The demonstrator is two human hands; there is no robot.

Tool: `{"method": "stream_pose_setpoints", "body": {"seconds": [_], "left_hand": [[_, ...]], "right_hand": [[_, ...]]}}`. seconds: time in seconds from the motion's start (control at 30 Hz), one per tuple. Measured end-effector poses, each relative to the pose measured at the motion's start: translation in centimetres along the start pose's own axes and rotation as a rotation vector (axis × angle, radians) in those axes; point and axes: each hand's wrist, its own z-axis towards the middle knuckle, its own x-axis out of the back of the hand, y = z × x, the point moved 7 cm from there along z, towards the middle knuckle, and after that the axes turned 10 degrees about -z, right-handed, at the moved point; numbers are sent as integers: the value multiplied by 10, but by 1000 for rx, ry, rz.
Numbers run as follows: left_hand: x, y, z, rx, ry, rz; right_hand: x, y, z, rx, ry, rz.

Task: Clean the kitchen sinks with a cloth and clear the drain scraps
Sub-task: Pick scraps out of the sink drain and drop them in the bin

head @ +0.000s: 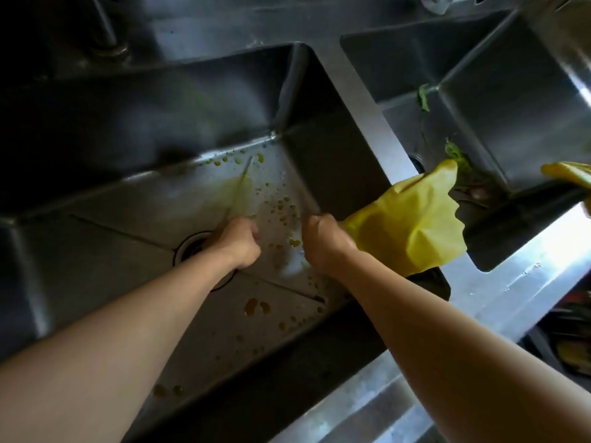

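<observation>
I look down into the left steel sink point(96, 251), whose floor is spattered with yellow-orange drops point(256, 306) and carries a pale yellow smear point(238, 190). My left hand point(238, 243) is curled into a fist just above the drain point(192, 243), with nothing visible in it. My right hand point(323, 239) grips a yellow cloth point(412, 219) that drapes over the divider towards the right sink point(499, 100). Green vegetable scraps point(455, 155) lie in the right sink near its drain.
A second yellow piece point(569, 174) shows at the right edge, on the right sink's rim. A green leaf scrap point(423, 97) sticks in that sink's back corner. A tap base point(108, 43) stands behind the left sink. The steel counter edge point(527, 276) runs along the front.
</observation>
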Motion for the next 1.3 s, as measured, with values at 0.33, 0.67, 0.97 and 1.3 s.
{"method": "stream_pose_setpoints", "body": {"seconds": [0.33,0.67,0.97,1.3], "left_hand": [[-1,59,-18,-142,-64,-70],[5,92,-30,-216,-11,15],[-35,97,-13,-265,-83,65],[-90,84,19,-336,-92,65]], "right_hand": [[84,42,-51,-41,381,169],[131,65,-74,-121,514,279],[139,88,-59,-98,605,292],[122,94,-40,-74,680,299]]}}
